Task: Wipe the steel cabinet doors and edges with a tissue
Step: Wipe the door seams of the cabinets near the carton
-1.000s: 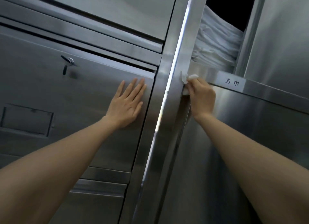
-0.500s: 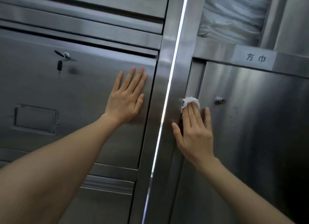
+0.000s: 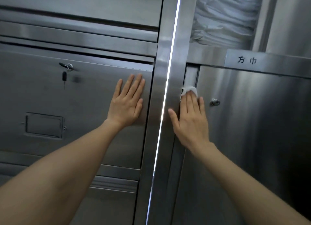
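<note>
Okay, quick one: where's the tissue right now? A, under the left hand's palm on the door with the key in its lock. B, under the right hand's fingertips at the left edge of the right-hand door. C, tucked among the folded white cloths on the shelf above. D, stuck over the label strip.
B: the tissue shows under the right hand fingertips, at the edge of the right-hand door.

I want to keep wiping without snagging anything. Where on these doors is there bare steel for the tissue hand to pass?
Free: right door below its lock. Crowded: left door, with left hand, hanging key, recessed frame.
</note>
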